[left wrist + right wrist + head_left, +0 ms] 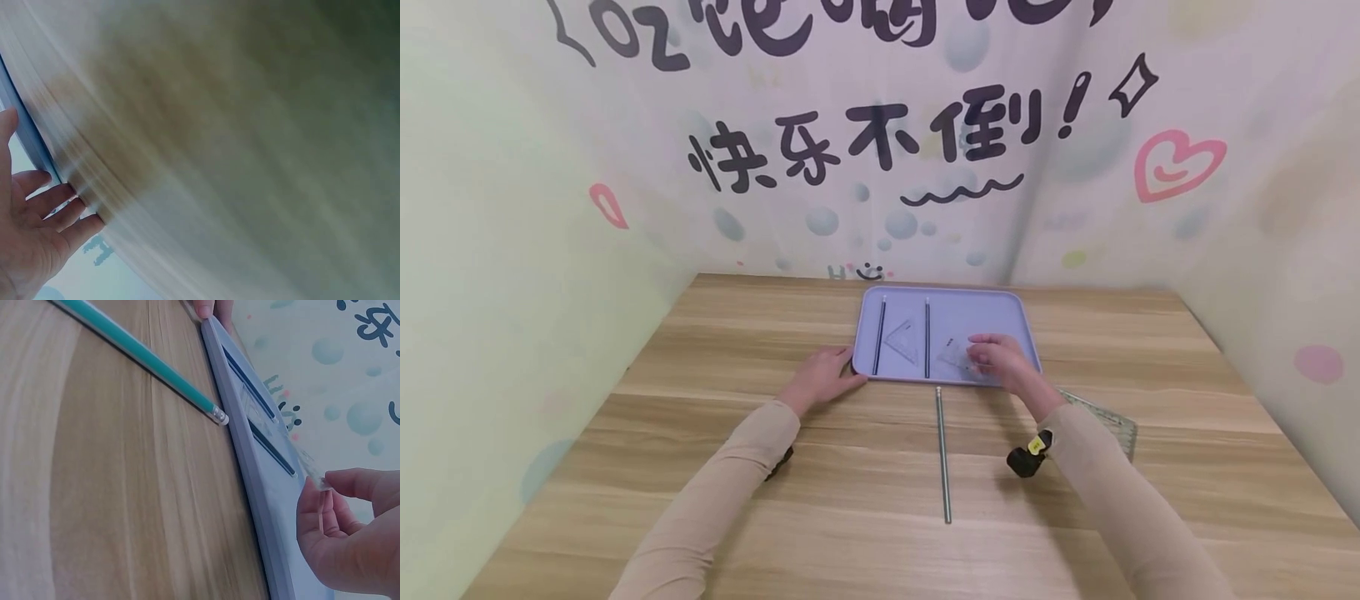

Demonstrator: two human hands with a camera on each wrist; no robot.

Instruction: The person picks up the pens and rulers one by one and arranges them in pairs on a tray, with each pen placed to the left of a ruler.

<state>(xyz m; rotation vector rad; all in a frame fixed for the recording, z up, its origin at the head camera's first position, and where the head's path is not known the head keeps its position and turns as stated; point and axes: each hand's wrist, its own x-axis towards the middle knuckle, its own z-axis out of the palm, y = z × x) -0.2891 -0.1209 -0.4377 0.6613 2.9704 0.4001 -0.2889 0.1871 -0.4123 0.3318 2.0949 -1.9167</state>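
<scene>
Both my arms reach forward over the wooden table (pixel 865 508), in beige sleeves (pixel 722 479), toward the lilac tray (pixel 977 310), which lies at 12 o'clock from me. My left arm comes in from 7 o'clock, and my left hand (pixel 823 375) is at the tray's near left corner, at 8 o'clock of its middle. There the fingers are extended and only a little bent, touching the corner, with the thumb apart from them.

My right arm comes in from 5 o'clock. My right hand (pixel 1000 358) is above the tray's near part, at 5 o'clock of its middle, and the thumb and index finger pinch a clear set square (pixel 953 357), which points to the left from my fingertips.

Left of it in the tray are two dark pencils (pixel 927 337), with another clear set square (pixel 902 342) lying between them. A green pencil (pixel 943 454) lies on the table, at 6 o'clock of the tray. My right forearm partly covers a greenish clear drawing tool (pixel 1112 423).
</scene>
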